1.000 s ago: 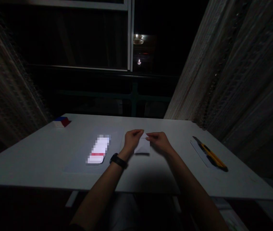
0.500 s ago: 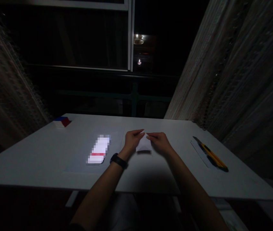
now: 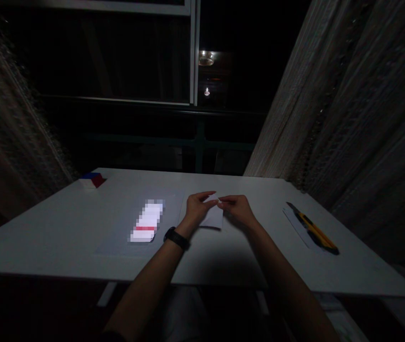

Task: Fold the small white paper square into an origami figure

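A small white piece of paper (image 3: 212,218) is between my two hands, just above or on the white table (image 3: 202,256). My left hand (image 3: 198,207) pinches its far left part between thumb and fingers. At the far right corner, my right hand (image 3: 237,209) grips the same paper, thumb and fingers closed. The two thumbs nearly meet at the paper's far edge. A black watch (image 3: 176,238) is on my left wrist. How the paper is folded, if at all, is too dim to make out.
A lit phone (image 3: 147,222) with a blurred screen lies left of my hands on a pale sheet (image 3: 111,249). A yellow and black utility knife (image 3: 314,230) rests on paper at the right. A colored puzzle cube (image 3: 92,180) sits at the far left. Curtains (image 3: 288,104) hang beyond the table.
The paper's near edge has flattened from a curve and swung slightly toward me. My left thumb has slid right, closer to my right thumb.
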Demonstrator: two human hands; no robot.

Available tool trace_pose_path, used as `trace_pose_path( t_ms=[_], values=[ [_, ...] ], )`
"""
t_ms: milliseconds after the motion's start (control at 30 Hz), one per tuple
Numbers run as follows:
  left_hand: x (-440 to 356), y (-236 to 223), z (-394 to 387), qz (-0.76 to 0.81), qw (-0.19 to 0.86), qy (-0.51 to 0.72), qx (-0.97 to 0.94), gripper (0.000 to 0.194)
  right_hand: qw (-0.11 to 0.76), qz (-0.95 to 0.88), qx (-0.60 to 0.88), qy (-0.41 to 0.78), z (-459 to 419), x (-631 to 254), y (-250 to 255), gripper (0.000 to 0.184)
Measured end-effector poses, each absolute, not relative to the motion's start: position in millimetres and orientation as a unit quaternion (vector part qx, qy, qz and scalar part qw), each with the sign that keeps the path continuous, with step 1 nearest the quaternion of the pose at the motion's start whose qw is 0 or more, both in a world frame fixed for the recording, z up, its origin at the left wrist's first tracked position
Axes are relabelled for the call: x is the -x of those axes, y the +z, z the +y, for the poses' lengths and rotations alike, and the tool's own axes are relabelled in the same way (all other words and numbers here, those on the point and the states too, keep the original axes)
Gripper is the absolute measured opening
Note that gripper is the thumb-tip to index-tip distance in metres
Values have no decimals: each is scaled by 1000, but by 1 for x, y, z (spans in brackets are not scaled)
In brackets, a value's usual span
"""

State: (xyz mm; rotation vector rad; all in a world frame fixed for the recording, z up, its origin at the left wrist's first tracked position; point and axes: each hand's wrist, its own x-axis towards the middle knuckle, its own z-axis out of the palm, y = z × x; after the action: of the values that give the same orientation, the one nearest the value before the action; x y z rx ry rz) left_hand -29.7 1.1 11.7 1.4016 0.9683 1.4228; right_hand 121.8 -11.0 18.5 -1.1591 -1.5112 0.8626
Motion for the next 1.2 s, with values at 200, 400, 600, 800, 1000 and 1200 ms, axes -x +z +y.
trace_pose_path(
  t_ms=[200, 400, 600, 800, 1000, 1200],
  values=[
    [30, 13, 0, 395, 438, 561, -581, 35, 497, -593, 469, 426, -10, -126, 16, 34],
    [31, 12, 1, 400, 424, 555, -593, 37, 473, -531, 450, 540, -11, -129, 17, 34],
    [30, 8, 2, 401, 418, 545, -606, 38, 448, -525, 454, 563, -6, -132, 13, 37],
    [30, 7, 2, 403, 416, 528, -621, 38, 454, -536, 453, 549, -7, -131, 13, 35],
    [32, 8, 3, 408, 422, 516, -624, 40, 453, -561, 461, 517, -10, -130, 18, 34],
    [35, 13, 2, 419, 424, 504, -625, 55, 448, -590, 459, 490, -12, -128, 22, 34]
  ],
)
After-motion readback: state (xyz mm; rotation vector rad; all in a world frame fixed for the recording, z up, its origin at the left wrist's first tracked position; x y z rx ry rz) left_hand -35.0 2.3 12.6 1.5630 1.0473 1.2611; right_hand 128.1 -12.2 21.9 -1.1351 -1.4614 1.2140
